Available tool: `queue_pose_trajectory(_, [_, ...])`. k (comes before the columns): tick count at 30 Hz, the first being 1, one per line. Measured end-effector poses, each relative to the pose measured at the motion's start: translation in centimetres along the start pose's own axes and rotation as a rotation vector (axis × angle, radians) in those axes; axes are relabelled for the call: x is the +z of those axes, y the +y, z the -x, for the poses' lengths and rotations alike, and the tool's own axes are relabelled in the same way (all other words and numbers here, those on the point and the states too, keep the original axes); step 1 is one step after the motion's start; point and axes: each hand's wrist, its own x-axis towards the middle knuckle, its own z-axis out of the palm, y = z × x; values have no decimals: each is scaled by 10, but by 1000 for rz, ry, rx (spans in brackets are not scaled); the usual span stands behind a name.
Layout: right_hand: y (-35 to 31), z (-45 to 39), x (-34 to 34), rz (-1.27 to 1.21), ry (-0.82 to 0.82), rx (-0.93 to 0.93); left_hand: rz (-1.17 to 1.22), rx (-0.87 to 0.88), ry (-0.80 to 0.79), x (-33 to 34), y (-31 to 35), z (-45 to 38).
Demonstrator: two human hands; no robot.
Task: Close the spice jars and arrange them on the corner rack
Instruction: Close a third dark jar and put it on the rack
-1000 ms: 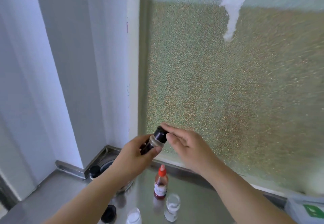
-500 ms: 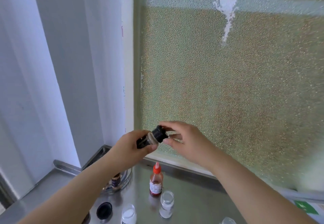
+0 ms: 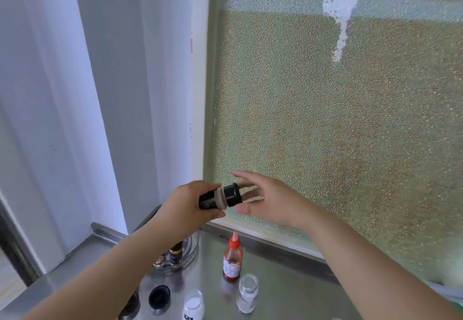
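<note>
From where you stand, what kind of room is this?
Probably a kitchen corner: a stainless steel counter under a frosted glass window, with a red-capped sauce bottle and small glass spice jars standing on it.

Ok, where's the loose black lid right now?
In the head view the loose black lid lies low and left on the steel counter, just left of the white-filled jar.

- The jar [image 3: 213, 198] in the left hand [image 3: 186, 209] is dark, with a black cap [image 3: 231, 194] and a tan band under it.
- The sauce bottle [image 3: 232, 260] is red, with an orange-red nozzle and a white label.
- Two clear glass jars [image 3: 246, 297] hold white powder.
- A loose lid [image 3: 159, 296] is black.
- The counter [image 3: 283, 292] is grey steel.
- The window pane [image 3: 325, 131] is green, speckled with a pebbled grain, with a white blotch [image 3: 339, 8].
- The wall [image 3: 62, 94] is pale bluish white.
</note>
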Motion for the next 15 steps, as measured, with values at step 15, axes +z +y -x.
queue_pose_trajectory(15, [-15,3,-10,-73,55,24,5,-16,-43,-8,18,-1])
